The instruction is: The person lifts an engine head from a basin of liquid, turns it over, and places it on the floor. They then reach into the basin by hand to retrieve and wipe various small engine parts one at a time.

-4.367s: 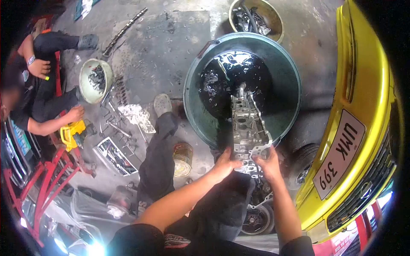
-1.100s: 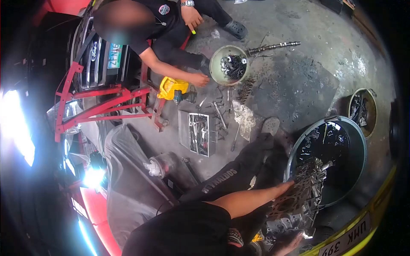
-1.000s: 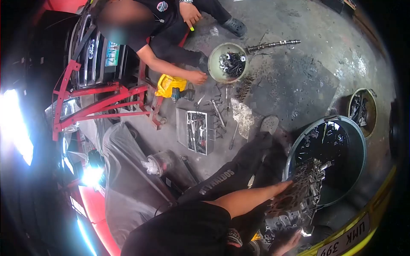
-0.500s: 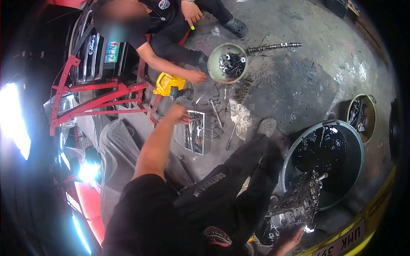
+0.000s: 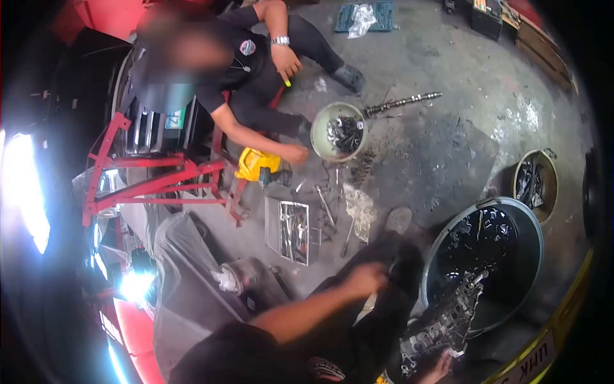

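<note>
Frame, red steel (image 5: 198, 171), one: stood well to the left of the tub (image 5: 528, 256), as the wearer saw it, and I took that tub as the mark for all other places.

Co-worker (image 5: 249, 70), dark-clothed, seated low: left of and beyond the tub.

Tub, large, round: held dark liquid (image 5: 476, 243).

Cylinder head (image 5: 441, 323), grey metal: at the tub's near left side, upper end overhanging its mouth. Contact with the rim could not be made out. Long axis slanted, from the wearer's side up and rightward over the liquid.

Bucket (image 5: 553, 185), dark parts inside: just beyond the tub, to its right.

Basin (image 5: 318, 137), pale, with loose metal parts (image 5: 345, 132): left of and beyond the tub, near the co-worker's hand (image 5: 295, 153).

Tool tray (image 5: 274, 224), tools inside: left of the tub, well apart.

Camshaft (image 5: 403, 103): on the floor beyond the tub, its near end beside the basin.

Right hand (image 5: 438, 369): the nearer one, clamped on the lower end of the cylinder head, just short of the tub.

Left hand (image 5: 368, 280), blurred: left of the tub, above the wearer's leg, apart from the cylinder head, which lay to its right and closer to the wearer. Whether its fingers were spread or curled, I could not tell.
</note>
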### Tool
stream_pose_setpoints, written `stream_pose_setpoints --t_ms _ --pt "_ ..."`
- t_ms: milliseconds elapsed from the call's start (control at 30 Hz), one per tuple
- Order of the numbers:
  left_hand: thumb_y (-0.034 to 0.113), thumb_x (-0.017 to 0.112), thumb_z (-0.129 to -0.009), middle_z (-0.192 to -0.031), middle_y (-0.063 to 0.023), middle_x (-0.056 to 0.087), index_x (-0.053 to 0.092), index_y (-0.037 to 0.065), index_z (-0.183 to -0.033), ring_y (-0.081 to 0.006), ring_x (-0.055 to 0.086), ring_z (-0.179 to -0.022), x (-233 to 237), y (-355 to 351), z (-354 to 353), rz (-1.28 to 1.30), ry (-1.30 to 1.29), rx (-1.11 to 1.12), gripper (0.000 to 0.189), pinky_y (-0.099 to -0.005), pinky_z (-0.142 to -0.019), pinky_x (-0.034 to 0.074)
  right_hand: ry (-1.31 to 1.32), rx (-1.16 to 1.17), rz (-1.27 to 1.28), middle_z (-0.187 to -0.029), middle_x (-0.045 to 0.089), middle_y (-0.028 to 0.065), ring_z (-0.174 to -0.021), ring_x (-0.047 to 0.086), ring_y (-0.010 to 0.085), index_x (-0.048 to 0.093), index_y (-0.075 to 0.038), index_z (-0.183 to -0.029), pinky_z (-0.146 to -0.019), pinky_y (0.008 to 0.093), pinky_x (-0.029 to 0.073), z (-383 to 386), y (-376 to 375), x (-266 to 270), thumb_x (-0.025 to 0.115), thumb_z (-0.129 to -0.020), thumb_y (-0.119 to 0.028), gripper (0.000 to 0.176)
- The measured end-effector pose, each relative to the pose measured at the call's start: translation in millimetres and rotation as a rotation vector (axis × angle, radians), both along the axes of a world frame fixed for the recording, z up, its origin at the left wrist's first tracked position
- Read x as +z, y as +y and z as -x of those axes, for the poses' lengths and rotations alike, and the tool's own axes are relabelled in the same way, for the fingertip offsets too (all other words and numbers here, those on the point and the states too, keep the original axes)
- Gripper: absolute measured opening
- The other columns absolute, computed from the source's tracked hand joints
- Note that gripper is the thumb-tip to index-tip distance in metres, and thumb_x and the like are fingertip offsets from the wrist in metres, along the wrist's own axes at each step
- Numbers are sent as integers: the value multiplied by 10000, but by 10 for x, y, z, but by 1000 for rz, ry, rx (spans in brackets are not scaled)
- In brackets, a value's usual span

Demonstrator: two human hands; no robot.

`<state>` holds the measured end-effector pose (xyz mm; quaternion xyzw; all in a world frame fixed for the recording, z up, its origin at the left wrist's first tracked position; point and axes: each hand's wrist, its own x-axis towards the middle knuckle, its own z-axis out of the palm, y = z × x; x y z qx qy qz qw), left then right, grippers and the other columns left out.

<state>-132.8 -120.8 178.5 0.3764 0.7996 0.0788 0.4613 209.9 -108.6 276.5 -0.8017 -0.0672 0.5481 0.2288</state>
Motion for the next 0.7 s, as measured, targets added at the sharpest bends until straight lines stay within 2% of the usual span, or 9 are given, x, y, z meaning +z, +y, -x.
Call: stream_pose_setpoints --t_ms 67,200,267,300,333,400,433,533,700 --pt "333 622 -844 -1058 -243 656 610 -17 -1178 -353 673 -866 -258 -39 -965 60 -208 135 484 -427 -822 534 -159 257 -153 -1164 627 192 -971 601 280 613 67 -1209 -921 389 488 36 -30 0 613 -928 -201 388" --pt "407 614 -890 -833 -238 647 573 -8 -1243 -304 650 -606 -263 137 -1620 563 -522 522 546 -410 -609 544 -75 248 -160 -1000 645 127 -827 551 225 618 88 -1139 -802 342 467 10 -51 13 588 -942 -174 329" --pt "472 560 -921 -801 -143 642 611 68 -1173 -240 609 -555 -650 -416 -1754 552 -1034 618 480 -397 -491 483 -99 373 -156 -926 641 102 -763 508 210 622 86 -1131 -733 340 438 -27 -31 94 583 -943 -145 300" --pt "504 525 -937 -791 -86 639 639 116 -1119 -200 589 -540 -698 -567 -1771 708 -1244 776 443 -383 -430 445 -144 295 -244 -757 567 36 -657 421 162 649 31 -967 -610 332 378 89 -10 85 580 -947 -119 167" --pt "518 514 -938 -770 -66 629 652 133 -1075 -188 570 -530 -479 -468 -1695 690 -1301 800 432 -365 -424 426 -16 188 -215 -675 465 -12 -585 350 117 582 -49 -812 -532 296 316 -59 -168 -70 581 -950 -119 155" --pt "547 492 -938 -730 -27 610 678 166 -988 -163 531 -509 -137 -273 -1578 641 -1412 852 427 -327 -411 388 -26 232 -242 -647 408 -43 -557 317 91 500 -93 -758 -497 270 284 -4 -147 -68 575 -950 -96 207" --pt "601 478 -928 -700 -15 591 681 176 -979 -142 501 -482 -426 -429 -1706 740 -1257 917 473 -300 -404 358 -19 215 -257 -660 421 -45 -567 331 92 527 -81 -780 -504 269 293 -17 -201 -138 576 -948 -86 176" --pt "559 442 -972 -717 -19 612 586 180 -1277 -110 502 -485 -609 -470 -1690 816 -1322 788 508 -263 -366 374 -4 174 -252 -692 464 -38 -602 369 88 553 -66 -797 -530 267 326 102 -68 -32 584 -949 -97 158" --pt "513 469 -974 -1106 -90 681 610 140 -1247 -209 678 -855 -957 -678 -1892 685 -1482 869 484 -367 -647 565 47 208 -220 -763 537 14 -692 485 142 571 -21 -884 -635 276 404 -30 -39 -9 601 -948 -179 173"
